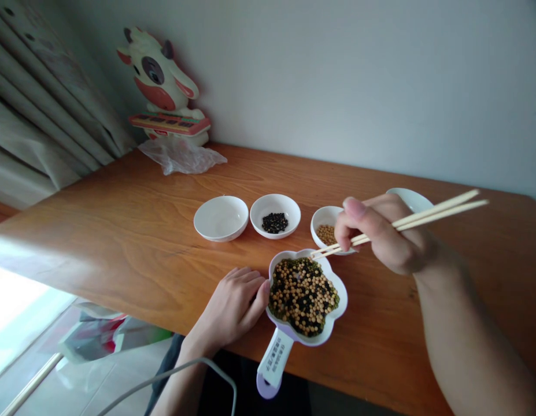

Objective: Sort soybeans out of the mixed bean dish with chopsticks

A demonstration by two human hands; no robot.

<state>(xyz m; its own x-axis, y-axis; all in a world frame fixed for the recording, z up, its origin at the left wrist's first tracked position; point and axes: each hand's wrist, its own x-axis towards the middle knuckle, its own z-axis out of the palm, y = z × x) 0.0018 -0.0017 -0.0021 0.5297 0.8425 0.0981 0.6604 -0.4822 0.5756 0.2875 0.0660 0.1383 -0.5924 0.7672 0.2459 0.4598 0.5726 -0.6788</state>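
Observation:
My right hand [387, 234] grips a pair of wooden chopsticks [441, 215], their tips over the far rim of a flower-shaped dish [342, 294] heaped with mixed yellow, green and black beans. That dish has a white and lilac handle [273, 361] sticking out over the table edge. My left hand [233, 303] rests flat on the table, thumb against the dish's left rim. Behind the chopstick tips stands a small white bowl of yellow beans [326, 233]. Further left are a bowl of black beans [275, 222] and an empty white bowl [221, 218].
Another white bowl [413, 199] peeks out behind my right hand. A cartoon cow figure [163, 86] and a crumpled clear plastic bag [181, 156] sit at the back left by the wall. A grey cable [172, 375] hangs below the wooden table [120, 231] edge.

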